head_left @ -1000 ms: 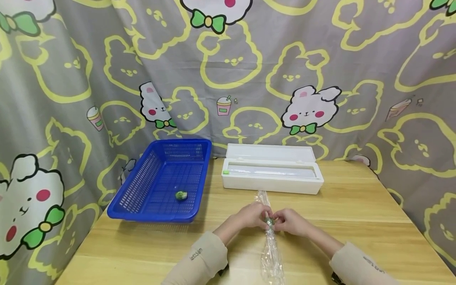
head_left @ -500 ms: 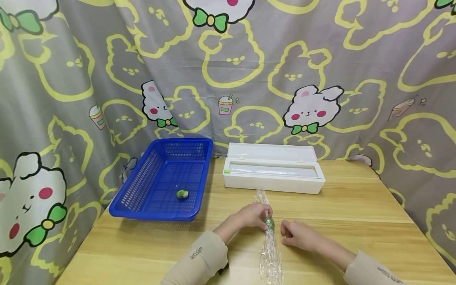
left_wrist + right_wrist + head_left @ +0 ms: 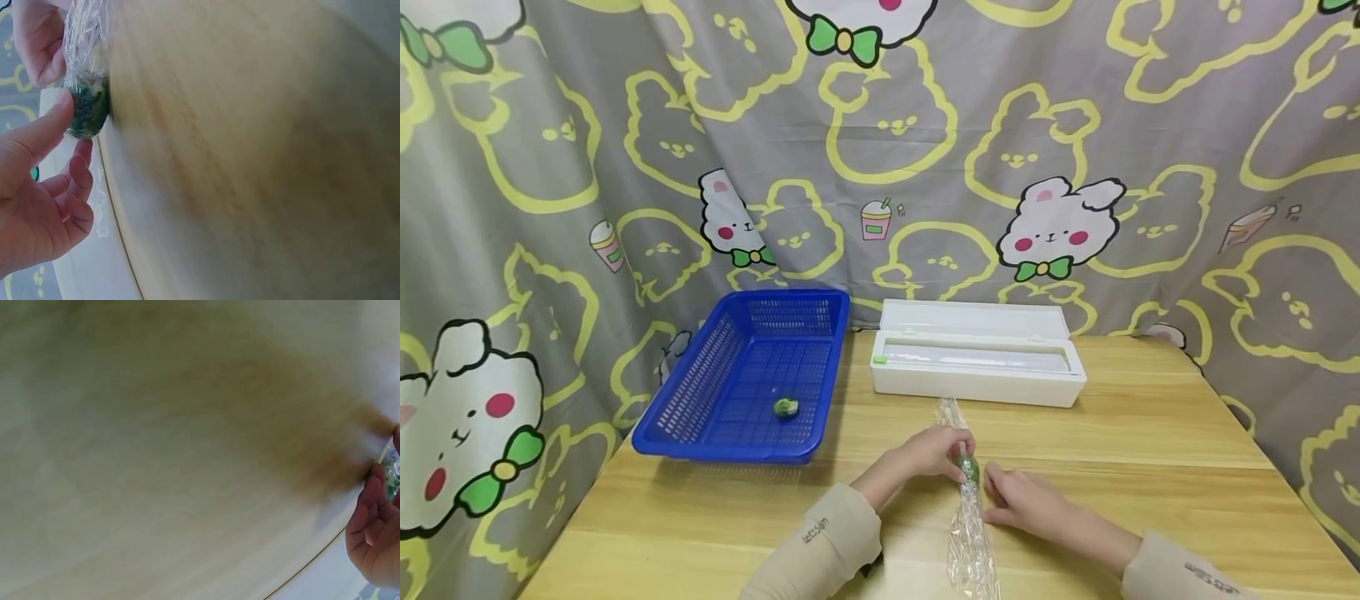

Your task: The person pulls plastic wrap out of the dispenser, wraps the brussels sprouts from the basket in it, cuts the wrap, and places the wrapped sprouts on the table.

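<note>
- Noted as moved since half a second ago: right grip (image 3: 1026,502), brought from apart to close beside film-wrapped green vegetable (image 3: 970,469).
- Observed left grip (image 3: 934,451) pinching film-wrapped green vegetable between thumb and fingertips, other fingers loosely curled.
- Found right grip part-open, with thumb and forefinger spaced; cannot tell whether holding any film.
- Located film-wrapped green vegetable between both grips, over tabletop (image 3: 1120,475), near side of film dispenser (image 3: 977,390).
- Recorded clear film (image 3: 973,550) bunched lengthwise, extending from both ends of vegetable.
- Found film dispenser white, lid (image 3: 973,317) raised, green tab (image 3: 880,360) at left end.
- Sighted blue plastic basket (image 3: 722,452) left of dispenser, containing unwrapped-looking green vegetable (image 3: 786,407).
</note>
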`<control>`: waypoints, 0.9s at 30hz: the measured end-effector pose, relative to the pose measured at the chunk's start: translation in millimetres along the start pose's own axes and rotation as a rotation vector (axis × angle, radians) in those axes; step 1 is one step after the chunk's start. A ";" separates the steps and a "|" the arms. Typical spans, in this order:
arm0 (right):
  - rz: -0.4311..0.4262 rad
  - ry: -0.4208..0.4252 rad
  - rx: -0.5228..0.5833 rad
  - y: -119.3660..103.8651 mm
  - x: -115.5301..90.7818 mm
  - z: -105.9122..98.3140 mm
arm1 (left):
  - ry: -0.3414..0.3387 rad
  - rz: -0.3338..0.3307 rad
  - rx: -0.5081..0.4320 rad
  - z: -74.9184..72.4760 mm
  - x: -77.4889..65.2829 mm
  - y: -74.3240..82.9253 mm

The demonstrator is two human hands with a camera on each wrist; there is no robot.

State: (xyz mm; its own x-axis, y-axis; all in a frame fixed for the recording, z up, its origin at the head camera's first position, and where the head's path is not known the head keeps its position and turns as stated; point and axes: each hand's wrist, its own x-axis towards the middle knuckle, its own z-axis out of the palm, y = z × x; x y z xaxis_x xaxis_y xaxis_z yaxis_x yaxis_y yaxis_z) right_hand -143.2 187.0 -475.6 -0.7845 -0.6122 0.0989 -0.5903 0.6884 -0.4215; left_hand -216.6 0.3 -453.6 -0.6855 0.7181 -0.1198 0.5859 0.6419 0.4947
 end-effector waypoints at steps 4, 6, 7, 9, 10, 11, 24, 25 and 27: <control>-0.066 0.048 -0.099 -2.0 3.2 1.9 | 0.002 -0.002 0.004 -1.5 -0.3 0.6; -0.145 0.088 -0.163 -2.0 5.6 3.8 | 0.000 -0.005 0.002 -2.0 -0.5 0.8; -0.199 0.115 -0.198 -1.8 7.0 5.0 | -0.001 -0.006 0.000 -2.4 -0.7 0.9; -0.314 0.179 -0.264 -1.3 9.7 7.2 | -0.002 -0.006 0.005 -2.9 -0.6 0.9; -0.364 0.203 -0.290 -1.2 11.2 8.1 | -0.003 -0.007 0.007 -3.1 -0.8 1.1; -0.408 0.221 -0.309 -1.1 12.6 8.7 | -0.006 -0.010 0.003 -3.0 -0.6 1.1; -0.601 0.348 -0.202 1.6 21.4 4.7 | -0.029 -0.007 -0.006 -2.8 0.7 1.6; -0.593 0.352 -0.165 2.3 21.7 3.9 | -0.030 -0.004 -0.005 -2.8 0.9 1.4; -0.572 0.355 -0.096 3.6 21.8 2.2 | -0.031 0.003 -0.004 -2.6 1.1 1.1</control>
State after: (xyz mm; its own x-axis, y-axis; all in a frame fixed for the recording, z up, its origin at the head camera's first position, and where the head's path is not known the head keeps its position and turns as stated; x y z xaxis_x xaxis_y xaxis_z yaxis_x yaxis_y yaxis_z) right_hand -162.1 175.3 -476.9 -0.3485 -0.7370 0.5791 -0.9324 0.3355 -0.1342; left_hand -217.8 1.1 -451.0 -0.6700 0.7279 -0.1455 0.5861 0.6391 0.4981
